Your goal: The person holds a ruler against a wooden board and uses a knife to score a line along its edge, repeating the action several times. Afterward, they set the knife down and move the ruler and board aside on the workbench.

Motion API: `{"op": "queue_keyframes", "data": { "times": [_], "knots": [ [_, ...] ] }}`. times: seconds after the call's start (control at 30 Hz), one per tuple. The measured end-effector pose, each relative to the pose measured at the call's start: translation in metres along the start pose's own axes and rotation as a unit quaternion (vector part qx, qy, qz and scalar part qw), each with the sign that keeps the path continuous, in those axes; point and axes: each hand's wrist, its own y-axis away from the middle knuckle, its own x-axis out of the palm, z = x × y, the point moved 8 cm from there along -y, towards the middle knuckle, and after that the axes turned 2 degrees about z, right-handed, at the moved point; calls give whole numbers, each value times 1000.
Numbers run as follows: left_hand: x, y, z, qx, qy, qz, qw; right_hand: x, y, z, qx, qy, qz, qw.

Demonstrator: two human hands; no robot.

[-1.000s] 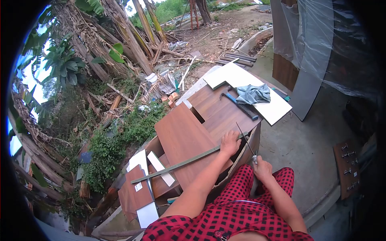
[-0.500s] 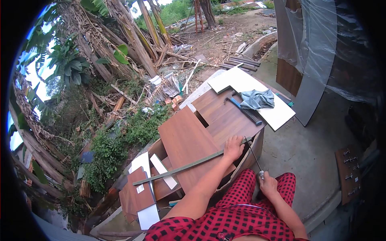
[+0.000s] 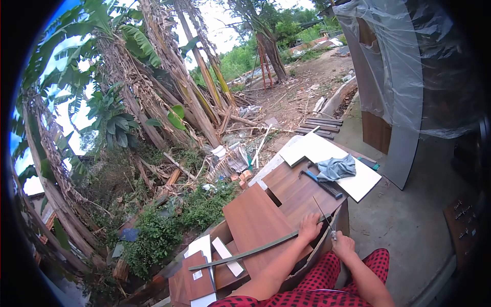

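Note:
A long grey-green strip [image 3: 245,253] lies slantwise across brown wood-grain boards [image 3: 255,215]. My left hand [image 3: 309,228] grips it near its right end, fingers curled over it and the board beneath. In my right hand [image 3: 343,244] is a long, thin-bladed tool [image 3: 323,212], held by its pale handle with the blade angled up and left. The blade crosses beside my left fingertips, at the right end of the strip. Farther up the brown surface lie a hammer [image 3: 321,184] with a blue-and-black handle and a grey-blue cloth [image 3: 336,168].
A large white panel [image 3: 362,185] lies under the cloth. Smaller brown and white offcuts [image 3: 227,256] sit at the lower left. Plastic-wrapped panels [image 3: 378,77] stand at the right. A brown board [image 3: 463,220] with small metal pieces rests at far right. Banana plants and debris lie beyond.
The view has tilted up, shifting the scene down and right. My right hand has moved closer to my left, and the blade has slid farther up past the strip's end.

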Motion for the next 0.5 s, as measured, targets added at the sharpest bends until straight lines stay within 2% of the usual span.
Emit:
{"op": "queue_keyframes", "data": {
  "times": [0.13,0.27,0.5],
  "knots": [
    [6,1,4,3,5,-9,1000,0,55,-27,14,-13,10,1000],
    [9,1,6,-1,17,2,1000,-4,58,-30,28,1,25,999],
    [6,2,0,4,-3,1,1000,0,-29,8,-18,28,6,999]
  ]
}}
